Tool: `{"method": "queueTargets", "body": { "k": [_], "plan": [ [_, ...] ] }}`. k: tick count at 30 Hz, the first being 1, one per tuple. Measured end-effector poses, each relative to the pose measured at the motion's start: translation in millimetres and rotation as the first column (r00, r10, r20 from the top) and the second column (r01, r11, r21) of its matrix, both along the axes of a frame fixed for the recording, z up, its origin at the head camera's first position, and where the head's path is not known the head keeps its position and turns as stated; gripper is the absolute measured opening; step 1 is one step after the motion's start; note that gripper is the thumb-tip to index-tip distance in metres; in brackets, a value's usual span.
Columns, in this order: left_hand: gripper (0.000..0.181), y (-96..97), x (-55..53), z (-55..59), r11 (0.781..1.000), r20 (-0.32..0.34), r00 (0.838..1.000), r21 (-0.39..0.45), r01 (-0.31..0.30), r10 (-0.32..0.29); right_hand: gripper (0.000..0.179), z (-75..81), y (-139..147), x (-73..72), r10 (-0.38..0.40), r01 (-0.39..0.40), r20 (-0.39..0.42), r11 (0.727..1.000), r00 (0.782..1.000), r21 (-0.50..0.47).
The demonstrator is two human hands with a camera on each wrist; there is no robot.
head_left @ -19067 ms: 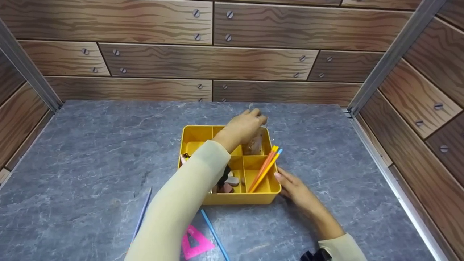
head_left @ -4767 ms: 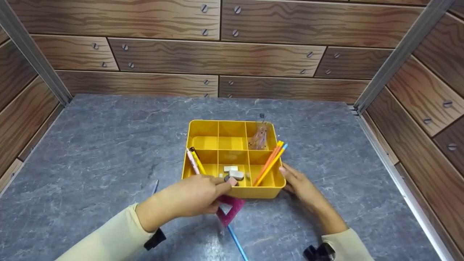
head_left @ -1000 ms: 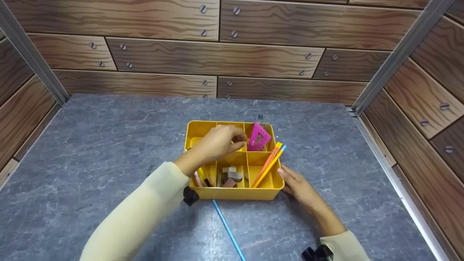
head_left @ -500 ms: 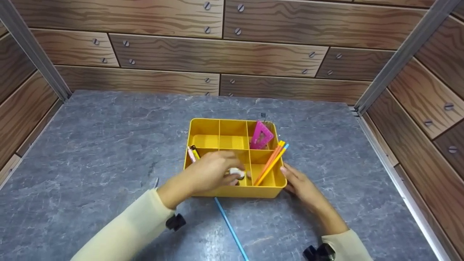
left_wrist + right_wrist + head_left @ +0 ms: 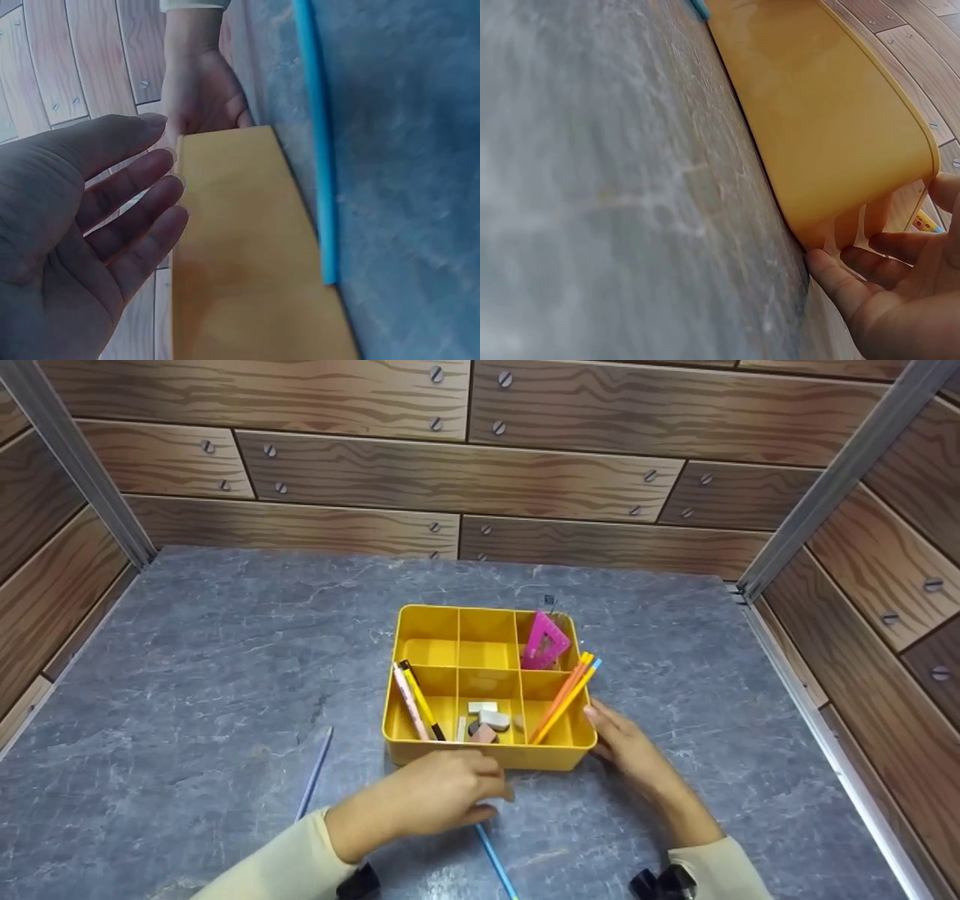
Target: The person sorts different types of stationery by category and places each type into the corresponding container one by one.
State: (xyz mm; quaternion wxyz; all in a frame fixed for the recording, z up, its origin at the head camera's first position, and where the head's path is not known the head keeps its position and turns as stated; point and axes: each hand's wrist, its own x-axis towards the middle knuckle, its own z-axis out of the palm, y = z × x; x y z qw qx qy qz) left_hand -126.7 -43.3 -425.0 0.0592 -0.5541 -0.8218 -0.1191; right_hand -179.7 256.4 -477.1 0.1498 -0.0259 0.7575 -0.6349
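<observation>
My left hand hovers in front of a yellow divided box, over a blue pencil-like stick on the table. The left wrist view shows its fingers loosely bent, holding nothing. Against the box's right end, my right hand rests its fingers on the wall, with the thumb by the rim. A pink set square leans in the back right compartment. Orange and yellow pencils stand tilted in the front right one, several erasers lie front middle, and pens lean front left.
A purple pencil-like stick lies left of the box, partly hidden by my left sleeve. The grey marbled table is bounded by wood-patterned walls at the back and sides.
Earlier the pink set square lay on the table, then in my left hand; now it leans in the box. That hand has since come back over the box to its front. My right hand stays.
</observation>
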Motion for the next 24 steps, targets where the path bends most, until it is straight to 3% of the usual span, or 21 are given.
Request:
{"method": "queueTargets", "body": {
  "k": [7,12,19,24],
  "plan": [
    [0.025,-1.5,10.8,-19.4,0.996,0.007,0.999,-0.082,0.043,-0.043,0.067,-0.5,1,1.5,-0.017,0.017,0.000,1.000,1.000,-0.003],
    [0.022,1.5,20.1,-29.5,0.990,-0.040,0.997,-0.128,0.060,-0.066,0.066,-2.1,1,2.3,-0.013,0.013,0.004,1.000,1.000,-0.008],
    [0.013,5.1,27.1,-36.0,0.988,-0.065,0.995,-0.137,0.068,-0.078,0.065,-3.2,1,2.3,0.009,-0.009,-0.010,1.000,1.000,-0.018],
    [0.007,5.9,28.2,-39.0,0.991,-0.140,0.988,-0.120,0.055,-0.072,0.065,-0.6,0,1.4,0.013,-0.013,-0.022,1.000,1.000,-0.018]
  ]
}}
